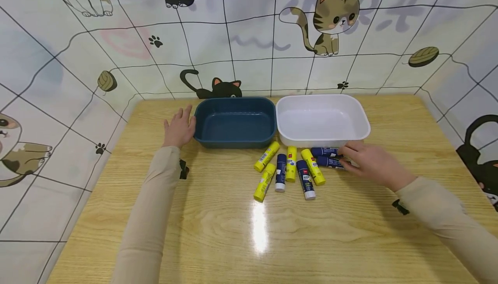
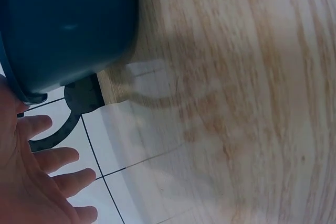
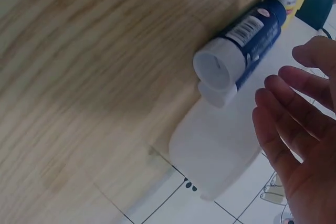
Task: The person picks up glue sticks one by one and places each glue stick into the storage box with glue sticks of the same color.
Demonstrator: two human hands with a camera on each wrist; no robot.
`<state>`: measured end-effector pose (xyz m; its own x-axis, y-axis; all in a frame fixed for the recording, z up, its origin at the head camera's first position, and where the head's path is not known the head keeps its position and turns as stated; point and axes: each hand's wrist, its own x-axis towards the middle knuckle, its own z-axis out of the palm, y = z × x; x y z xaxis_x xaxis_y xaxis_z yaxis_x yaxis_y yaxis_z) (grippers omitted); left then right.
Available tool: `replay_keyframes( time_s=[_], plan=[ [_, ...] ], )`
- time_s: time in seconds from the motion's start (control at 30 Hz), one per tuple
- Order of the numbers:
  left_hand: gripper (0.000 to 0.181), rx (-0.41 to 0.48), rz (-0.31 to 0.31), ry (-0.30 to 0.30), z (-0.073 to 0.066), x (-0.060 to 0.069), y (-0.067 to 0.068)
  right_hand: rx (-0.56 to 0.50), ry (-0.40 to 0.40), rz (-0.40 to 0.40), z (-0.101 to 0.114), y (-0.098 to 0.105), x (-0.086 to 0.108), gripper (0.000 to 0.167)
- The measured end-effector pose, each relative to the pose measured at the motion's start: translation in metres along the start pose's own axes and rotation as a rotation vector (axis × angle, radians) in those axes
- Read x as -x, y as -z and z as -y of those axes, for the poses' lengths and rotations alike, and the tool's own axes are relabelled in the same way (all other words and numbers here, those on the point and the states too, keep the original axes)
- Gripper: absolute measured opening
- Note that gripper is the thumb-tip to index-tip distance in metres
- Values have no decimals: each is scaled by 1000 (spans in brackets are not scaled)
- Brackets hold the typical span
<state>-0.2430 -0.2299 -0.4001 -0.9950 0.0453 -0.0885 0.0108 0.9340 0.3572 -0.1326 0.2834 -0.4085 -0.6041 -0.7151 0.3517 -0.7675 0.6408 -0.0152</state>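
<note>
Two navy-blue cylindrical glue sticks point(image 1: 325, 152) with white ends lie side by side, just in front of white rounded-rectangular plastic basin point(image 1: 323, 119). Right hand point(image 1: 371, 165) at their ends, fingers loosely bent, grasping nothing; contact unclear. To their left, four yellow cylindrical glue sticks point(image 1: 291, 164) and two more navy ones, scattered. Dark-teal plastic basin point(image 1: 235, 124) beside the white one; left hand point(image 1: 180, 129) at its left side, fingers spread, unclenched. All on light wood-grain table point(image 1: 218, 215); cat-print wall covering point(image 1: 253, 70) behind.
</note>
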Motion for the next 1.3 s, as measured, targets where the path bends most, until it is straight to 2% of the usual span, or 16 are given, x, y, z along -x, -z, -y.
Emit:
replay_keyframes(
  time_s=[0.1,0.2,0.43,0.6,0.8,1.0,1.3],
  plan=[
    [54,16,6,-7,0,0,-1,-21,-6,50,4,-4,-3,16],
    [54,28,17,-14,1,0,-2,-32,-30,103,7,-5,-7,24],
    [53,29,29,-27,2,-1,-1,-3,-55,179,11,-8,-14,29],
    [53,47,42,-27,3,-2,-2,21,-65,200,14,-11,-18,33],
    [53,92,45,-25,5,-4,-5,82,-75,185,19,-18,-21,36],
    [53,109,33,-20,3,-4,-8,105,-123,193,24,-18,-21,37],
    [53,23,7,14,2,-8,-13,65,-243,239,29,-7,-23,36]
  ],
)
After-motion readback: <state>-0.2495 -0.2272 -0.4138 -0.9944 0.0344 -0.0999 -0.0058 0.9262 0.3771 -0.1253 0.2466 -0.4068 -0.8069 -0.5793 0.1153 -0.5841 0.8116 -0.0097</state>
